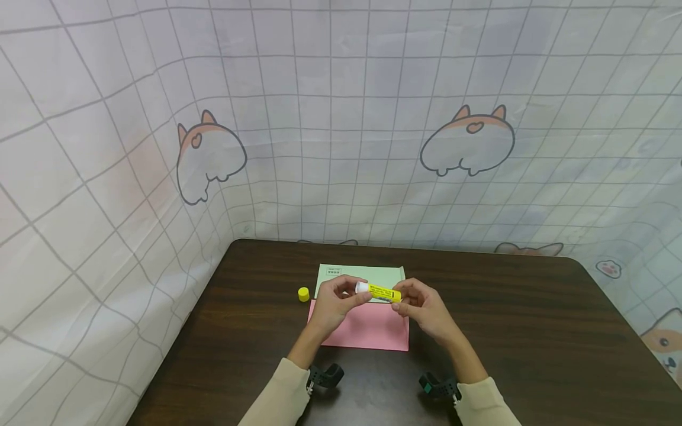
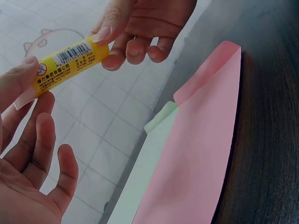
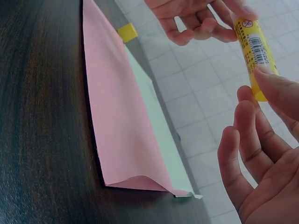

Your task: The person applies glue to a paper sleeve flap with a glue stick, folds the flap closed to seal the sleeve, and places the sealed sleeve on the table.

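A yellow glue stick (image 1: pixel 385 293) with a white end is held level above the paper, between both hands. The left hand (image 1: pixel 337 303) pinches its white end with thumb and fingers. At the yellow base, the right hand (image 1: pixel 423 307) pinches it between thumb and forefinger; its other fingers curl loosely in the right wrist view. Printed text and a barcode show on the glue stick (image 2: pixel 72 60) in the left wrist view. Below lie a pink envelope (image 1: pixel 367 328) and, partly under it, a pale green envelope (image 1: pixel 386 275). The yellow cap (image 1: pixel 303 294) stands left of them.
The dark wooden table (image 1: pixel 522 331) reaches out to both sides. Behind it hangs a white gridded curtain (image 1: pixel 341 130) with cartoon animals. Each wrist wears a black strap device; one (image 1: pixel 326 376) is at the left wrist, another (image 1: pixel 439 386) at the right.
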The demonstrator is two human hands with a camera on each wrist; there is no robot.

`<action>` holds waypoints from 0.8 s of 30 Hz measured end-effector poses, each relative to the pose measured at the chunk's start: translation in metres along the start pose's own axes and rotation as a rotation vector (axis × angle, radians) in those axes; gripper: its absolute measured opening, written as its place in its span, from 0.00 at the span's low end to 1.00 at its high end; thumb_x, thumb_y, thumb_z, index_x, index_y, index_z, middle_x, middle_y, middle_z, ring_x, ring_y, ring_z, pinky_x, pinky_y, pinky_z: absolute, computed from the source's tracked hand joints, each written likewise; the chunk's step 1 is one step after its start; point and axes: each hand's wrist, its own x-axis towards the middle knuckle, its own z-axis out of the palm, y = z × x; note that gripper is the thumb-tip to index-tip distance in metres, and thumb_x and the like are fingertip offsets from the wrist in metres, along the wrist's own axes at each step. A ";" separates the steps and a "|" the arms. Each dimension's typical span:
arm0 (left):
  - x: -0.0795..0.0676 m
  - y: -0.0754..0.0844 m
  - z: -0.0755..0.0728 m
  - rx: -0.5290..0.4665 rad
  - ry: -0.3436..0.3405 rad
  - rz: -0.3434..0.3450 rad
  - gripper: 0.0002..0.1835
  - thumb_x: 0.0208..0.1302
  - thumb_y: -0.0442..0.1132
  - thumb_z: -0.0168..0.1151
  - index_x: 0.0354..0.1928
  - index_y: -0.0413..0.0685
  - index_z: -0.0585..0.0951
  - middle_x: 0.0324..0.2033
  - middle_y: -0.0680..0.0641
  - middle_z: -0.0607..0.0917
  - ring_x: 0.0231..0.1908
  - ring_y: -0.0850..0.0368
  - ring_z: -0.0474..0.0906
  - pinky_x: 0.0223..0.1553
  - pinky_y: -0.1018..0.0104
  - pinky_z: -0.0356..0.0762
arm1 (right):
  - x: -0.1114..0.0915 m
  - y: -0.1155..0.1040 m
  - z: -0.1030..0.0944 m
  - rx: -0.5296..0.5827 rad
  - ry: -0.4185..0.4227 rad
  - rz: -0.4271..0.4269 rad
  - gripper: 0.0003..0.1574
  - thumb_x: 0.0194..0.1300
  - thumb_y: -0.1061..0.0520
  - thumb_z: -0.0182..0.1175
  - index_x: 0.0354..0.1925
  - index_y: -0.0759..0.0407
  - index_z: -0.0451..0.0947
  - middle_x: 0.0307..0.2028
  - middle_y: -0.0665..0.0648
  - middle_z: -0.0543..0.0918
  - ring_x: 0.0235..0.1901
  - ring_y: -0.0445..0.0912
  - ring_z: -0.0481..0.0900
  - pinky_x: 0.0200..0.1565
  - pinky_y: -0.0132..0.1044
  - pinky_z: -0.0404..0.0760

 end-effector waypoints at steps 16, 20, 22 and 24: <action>0.002 -0.001 -0.001 -0.020 0.000 -0.009 0.16 0.59 0.41 0.77 0.49 0.48 0.88 0.38 0.44 0.84 0.36 0.56 0.79 0.36 0.70 0.80 | 0.001 0.002 0.000 -0.036 -0.012 0.080 0.18 0.70 0.57 0.66 0.55 0.62 0.79 0.40 0.66 0.85 0.33 0.44 0.81 0.39 0.43 0.85; 0.002 0.000 -0.001 -0.014 0.001 -0.007 0.16 0.59 0.42 0.77 0.49 0.49 0.88 0.39 0.43 0.85 0.36 0.55 0.79 0.37 0.70 0.80 | 0.002 0.003 0.000 -0.036 -0.027 0.088 0.18 0.73 0.56 0.62 0.56 0.64 0.79 0.41 0.69 0.86 0.34 0.45 0.81 0.40 0.43 0.85; 0.002 0.000 -0.001 -0.011 0.002 -0.008 0.16 0.59 0.42 0.77 0.49 0.49 0.88 0.39 0.42 0.85 0.37 0.54 0.79 0.37 0.70 0.80 | 0.002 0.003 0.000 -0.039 -0.033 0.095 0.18 0.74 0.56 0.61 0.56 0.65 0.79 0.41 0.70 0.86 0.34 0.46 0.81 0.40 0.44 0.85; 0.002 0.001 -0.001 -0.012 0.001 -0.010 0.17 0.59 0.41 0.77 0.49 0.49 0.88 0.39 0.42 0.85 0.37 0.54 0.79 0.37 0.70 0.80 | 0.002 0.004 0.000 -0.042 -0.042 0.100 0.18 0.74 0.56 0.60 0.56 0.66 0.78 0.40 0.70 0.86 0.34 0.46 0.81 0.41 0.43 0.85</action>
